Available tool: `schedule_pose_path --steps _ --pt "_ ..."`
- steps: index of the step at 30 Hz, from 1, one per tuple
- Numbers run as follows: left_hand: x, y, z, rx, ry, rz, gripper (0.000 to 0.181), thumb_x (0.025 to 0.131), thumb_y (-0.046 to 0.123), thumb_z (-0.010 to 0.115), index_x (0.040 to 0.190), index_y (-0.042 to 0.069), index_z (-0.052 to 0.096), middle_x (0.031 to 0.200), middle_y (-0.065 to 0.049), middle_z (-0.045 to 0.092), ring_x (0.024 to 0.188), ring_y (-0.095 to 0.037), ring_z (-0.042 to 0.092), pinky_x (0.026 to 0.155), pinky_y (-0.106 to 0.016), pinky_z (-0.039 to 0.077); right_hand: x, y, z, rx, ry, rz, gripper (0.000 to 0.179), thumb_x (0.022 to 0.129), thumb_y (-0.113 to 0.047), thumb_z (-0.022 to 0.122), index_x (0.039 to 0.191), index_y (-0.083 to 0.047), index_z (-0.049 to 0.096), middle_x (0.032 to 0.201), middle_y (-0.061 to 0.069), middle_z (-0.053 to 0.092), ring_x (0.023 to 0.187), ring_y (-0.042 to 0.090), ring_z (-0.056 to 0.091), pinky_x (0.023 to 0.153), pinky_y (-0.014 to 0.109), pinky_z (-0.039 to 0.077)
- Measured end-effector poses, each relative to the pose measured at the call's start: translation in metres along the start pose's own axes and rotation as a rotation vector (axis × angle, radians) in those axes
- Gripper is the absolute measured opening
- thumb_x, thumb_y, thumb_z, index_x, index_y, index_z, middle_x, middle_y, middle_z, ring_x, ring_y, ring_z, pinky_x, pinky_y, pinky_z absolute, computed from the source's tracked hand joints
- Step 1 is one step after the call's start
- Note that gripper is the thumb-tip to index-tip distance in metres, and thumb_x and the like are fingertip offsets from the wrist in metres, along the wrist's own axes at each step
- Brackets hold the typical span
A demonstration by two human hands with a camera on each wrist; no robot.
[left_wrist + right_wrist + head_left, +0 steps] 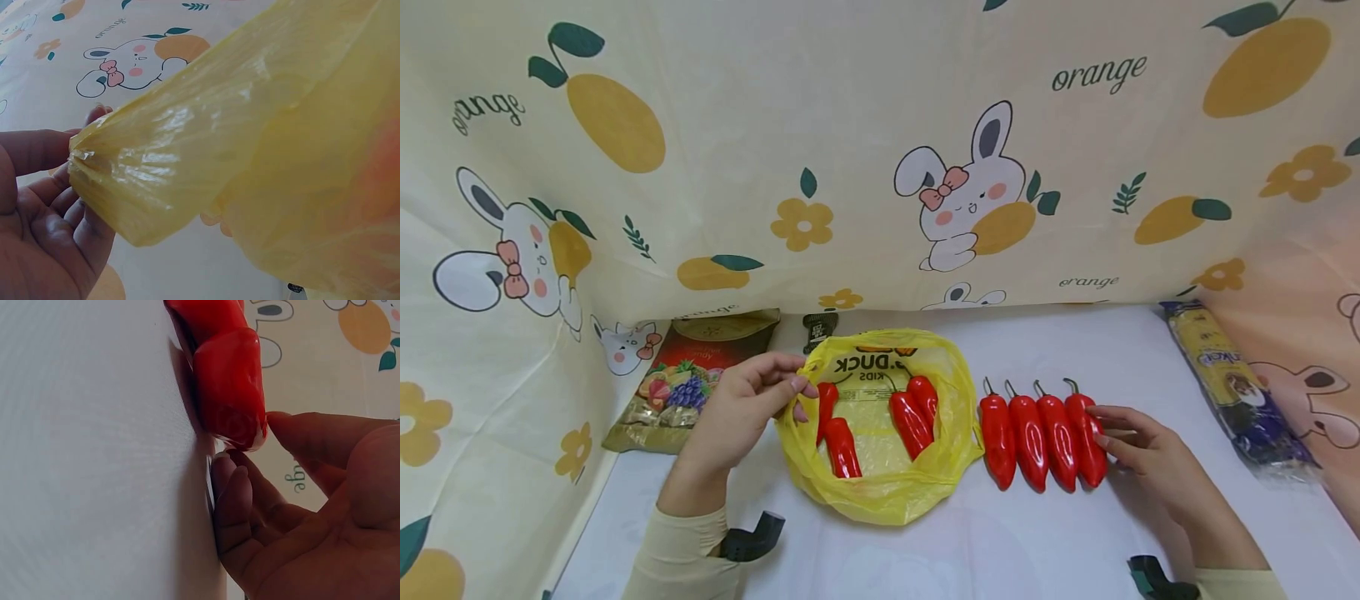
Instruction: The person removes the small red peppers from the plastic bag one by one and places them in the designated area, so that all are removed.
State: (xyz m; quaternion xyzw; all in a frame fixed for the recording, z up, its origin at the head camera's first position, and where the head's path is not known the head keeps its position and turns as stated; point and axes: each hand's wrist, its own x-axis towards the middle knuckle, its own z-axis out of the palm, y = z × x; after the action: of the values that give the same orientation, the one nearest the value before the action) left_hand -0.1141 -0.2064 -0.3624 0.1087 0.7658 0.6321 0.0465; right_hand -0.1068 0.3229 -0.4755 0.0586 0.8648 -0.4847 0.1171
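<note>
A yellow plastic bag, its mouth spread wide, lies in the middle with several red chili peppers inside. My left hand pinches the gathered left edge of the bag; the left wrist view shows the bunched plastic between thumb and fingers. Right of the bag, several more red chili peppers lie side by side in a row, stems pointing away. My right hand is at the rightmost pepper, thumb and fingertips touching its right side, the fingers not wrapped round it.
Behind my left hand lies a red and gold packet with fruit pictures. A small black item sits behind the bag. At the far right is a blue and yellow packet. A printed cloth hangs behind the white table.
</note>
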Motion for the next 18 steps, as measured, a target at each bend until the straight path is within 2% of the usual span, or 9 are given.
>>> schedule_pose_path --steps 8,14,18 --pt "-0.0002 0.0005 -0.0007 0.001 0.008 -0.003 0.022 0.111 0.000 0.059 0.130 -0.010 0.064 0.106 -0.022 0.074 0.078 -0.030 0.073 0.081 -0.033 0.064 -0.0010 0.0031 -0.0026 0.019 0.059 -0.029 0.057 0.114 -0.031 0.060 0.162 -0.004 0.045 0.150 0.032 0.052 0.099 0.017 0.065 0.075 0.032 0.061" --pt "0.0000 0.0000 -0.0012 -0.006 0.004 0.006 0.022 0.111 -0.001 0.058 0.130 -0.011 0.063 0.106 -0.022 0.074 0.078 -0.030 0.073 0.080 -0.033 0.064 -0.0033 -0.0011 -0.0030 0.062 0.118 -0.052 0.059 0.114 -0.031 0.060 0.162 -0.002 0.042 0.148 0.030 0.051 0.098 0.010 0.066 0.075 0.030 0.062" --pt "0.0000 -0.0003 -0.0013 -0.010 0.004 0.005 0.022 0.111 -0.001 0.059 0.130 -0.011 0.063 0.106 -0.022 0.074 0.078 -0.029 0.073 0.080 -0.033 0.064 -0.0081 -0.0068 -0.0027 0.065 0.143 -0.106 0.057 0.114 -0.029 0.061 0.160 -0.001 0.045 0.146 0.026 0.053 0.100 0.006 0.066 0.077 0.028 0.062"
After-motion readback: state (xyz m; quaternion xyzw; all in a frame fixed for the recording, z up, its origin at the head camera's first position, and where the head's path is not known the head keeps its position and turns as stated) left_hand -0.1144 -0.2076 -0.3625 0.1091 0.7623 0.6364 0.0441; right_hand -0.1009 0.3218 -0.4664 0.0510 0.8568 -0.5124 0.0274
